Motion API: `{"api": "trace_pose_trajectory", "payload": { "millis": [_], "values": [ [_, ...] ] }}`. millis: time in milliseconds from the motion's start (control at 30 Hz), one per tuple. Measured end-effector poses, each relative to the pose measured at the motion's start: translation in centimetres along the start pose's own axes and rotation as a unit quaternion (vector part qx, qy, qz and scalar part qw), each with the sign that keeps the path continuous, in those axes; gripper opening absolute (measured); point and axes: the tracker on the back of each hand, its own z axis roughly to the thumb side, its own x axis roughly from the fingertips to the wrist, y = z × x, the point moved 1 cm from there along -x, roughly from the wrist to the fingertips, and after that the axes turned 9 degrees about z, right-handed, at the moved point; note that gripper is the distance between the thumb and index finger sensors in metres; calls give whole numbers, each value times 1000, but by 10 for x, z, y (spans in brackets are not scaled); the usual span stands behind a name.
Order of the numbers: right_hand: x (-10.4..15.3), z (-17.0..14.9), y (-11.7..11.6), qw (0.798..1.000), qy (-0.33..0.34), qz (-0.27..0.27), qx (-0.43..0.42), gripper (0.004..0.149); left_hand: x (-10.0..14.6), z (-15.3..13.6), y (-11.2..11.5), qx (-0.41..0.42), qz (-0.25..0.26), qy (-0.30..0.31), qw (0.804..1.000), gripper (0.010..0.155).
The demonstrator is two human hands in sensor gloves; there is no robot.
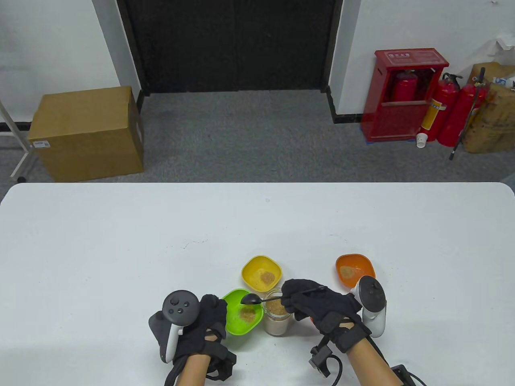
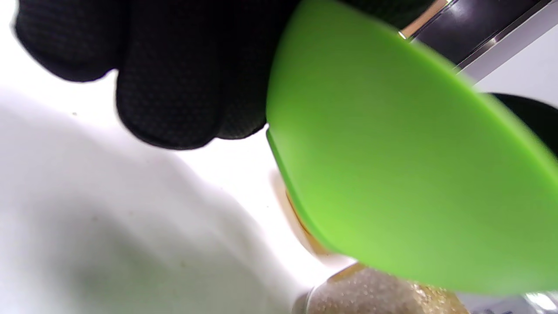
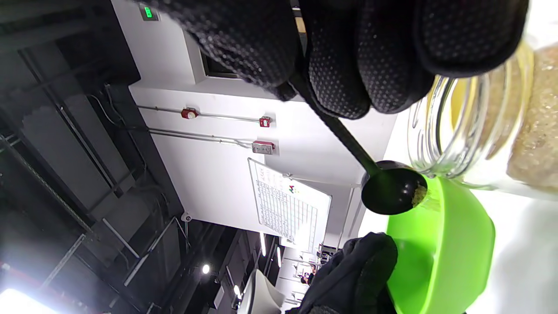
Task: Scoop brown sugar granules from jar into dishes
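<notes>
— White table [image 1: 120, 241], near edge: where's my spoon [image 1: 257, 299]?
— Your right hand [image 1: 322, 307] pinches its handle; bowl points left, over the green dish [image 1: 237, 327] your left hand [image 1: 201, 325] holds beside the jar [image 1: 277, 317].

A cardboard box [image 1: 86, 132] is seen on the grey carpet at left. A red cabinet [image 1: 402, 94], extinguishers [image 1: 450, 112] and a paper cup [image 1: 421, 140] are placed at right.
</notes>
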Motion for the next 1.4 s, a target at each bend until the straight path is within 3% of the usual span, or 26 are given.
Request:
{"api": "trace_pose_trajectory", "payload": {
  "millis": [433, 833, 1400],
  "values": [
    [-1, 6, -3, 999, 18, 16, 33, 40, 0, 0, 0, 0, 3, 1, 1000, 50],
    [8, -3, 21, 992, 22, -84, -91, 45, -8, -4, -6, 41, 6, -11, 999, 51],
    [19, -3, 56, 983, 24, -168, -68, 47, -58, -45, -21, -33, 43, -118, 991, 52]
  ]
}}
